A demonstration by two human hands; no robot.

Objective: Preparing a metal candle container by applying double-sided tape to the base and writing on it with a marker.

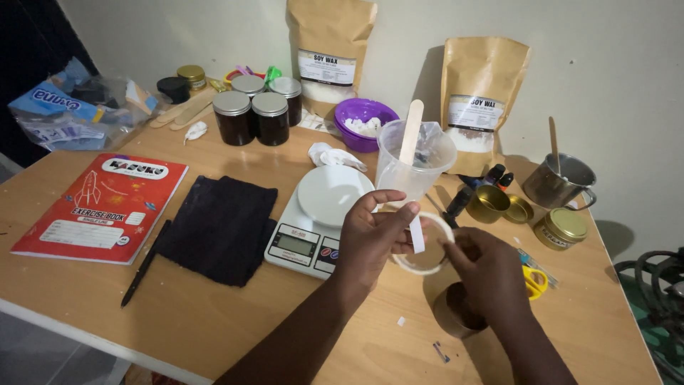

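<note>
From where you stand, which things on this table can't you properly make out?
- Head view: the gold tin below the right hand; the hand covers most of it, so its contents are hidden.
- The yellow scissors: mostly behind the right hand.
- The roll of white tape: partly covered by the left hand.
- The metal cup: its inside is too dark to tell.
- The tangled cables: cut off by the right edge.

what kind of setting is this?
Likely a home craft table for candle making: two brown wax pouches against the wall, a kitchen scale, gold tins, and both hands working a tape roll.
</note>
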